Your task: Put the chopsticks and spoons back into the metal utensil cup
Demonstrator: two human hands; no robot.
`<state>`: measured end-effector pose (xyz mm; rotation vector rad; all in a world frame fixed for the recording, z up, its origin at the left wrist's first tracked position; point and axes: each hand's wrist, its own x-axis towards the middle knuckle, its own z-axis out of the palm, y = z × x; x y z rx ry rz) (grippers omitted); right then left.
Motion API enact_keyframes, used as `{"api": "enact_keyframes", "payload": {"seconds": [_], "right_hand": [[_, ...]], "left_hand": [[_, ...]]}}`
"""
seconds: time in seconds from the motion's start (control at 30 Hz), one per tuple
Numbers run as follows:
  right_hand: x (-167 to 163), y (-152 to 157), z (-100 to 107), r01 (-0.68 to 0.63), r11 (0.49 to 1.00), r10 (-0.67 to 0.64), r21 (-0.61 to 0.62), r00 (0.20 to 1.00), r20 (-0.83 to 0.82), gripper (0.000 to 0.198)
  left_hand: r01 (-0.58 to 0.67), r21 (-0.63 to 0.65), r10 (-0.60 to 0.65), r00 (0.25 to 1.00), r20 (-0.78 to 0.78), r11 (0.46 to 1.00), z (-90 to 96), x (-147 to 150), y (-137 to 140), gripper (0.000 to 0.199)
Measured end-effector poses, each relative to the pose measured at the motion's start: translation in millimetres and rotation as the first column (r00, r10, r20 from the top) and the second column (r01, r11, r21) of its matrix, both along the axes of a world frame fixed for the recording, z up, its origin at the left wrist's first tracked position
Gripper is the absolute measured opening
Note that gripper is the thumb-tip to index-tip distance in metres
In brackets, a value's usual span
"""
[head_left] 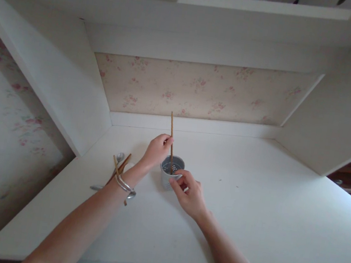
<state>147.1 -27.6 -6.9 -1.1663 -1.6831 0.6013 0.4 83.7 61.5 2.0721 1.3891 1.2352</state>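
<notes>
The wooden stick [172,153] stood at a slight tilt, its lower end inside the grey cup [166,179] and its upper end well above the rim. The person's left hand [159,149] pinched it partway up, between thumb and fingers. The right hand [190,193] appeared clamped on the cup's near right rim; whether any finger also touched the stick could not be told. With the cup apparently steadied only there, a sideways push of the stick against its wall might have tipped or slid it. Left of the cup, under the left wrist, lay loose sticks [121,167] and spoons [120,157], partly hidden. The bracelet [124,184] was so close over them that a lowered wrist might have caught or scattered them. All stood or lay on the white desk [257,221], before a floral panel [197,89].
</notes>
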Motion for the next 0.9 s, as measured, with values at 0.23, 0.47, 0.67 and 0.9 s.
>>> {"api": "enact_keyframes", "payload": {"seconds": [0.23,0.47,0.67,0.9], "right_hand": [[0.1,-0.5,2.5,0.012,1.0,-0.012,-0.01,0.999,-0.041,0.023],[-0.9,-0.1,0.7,0.008,1.0,-0.008,-0.011,0.999,-0.039,0.023],[-2.3,-1.7,-1.4,-0.002,0.999,0.001,-0.034,0.999,-0.033,0.025],[-14.0,-12.5,7.8,0.183,0.972,-0.166,0.147,0.978,-0.123,0.016]], "left_hand": [[0.114,-0.046,-0.119,0.985,-0.123,0.992,-20.0,-3.6,-6.3,0.032],[0.151,-0.138,-0.157,0.987,-0.036,0.979,-17.9,-7.6,-11.6,0.034],[0.224,-0.328,-0.119,0.943,0.311,0.918,-25.7,-9.5,-38.7,0.053],[0.315,-0.289,-0.118,0.833,0.54,0.904,-44.8,-9.6,-69.5,0.074]]}}
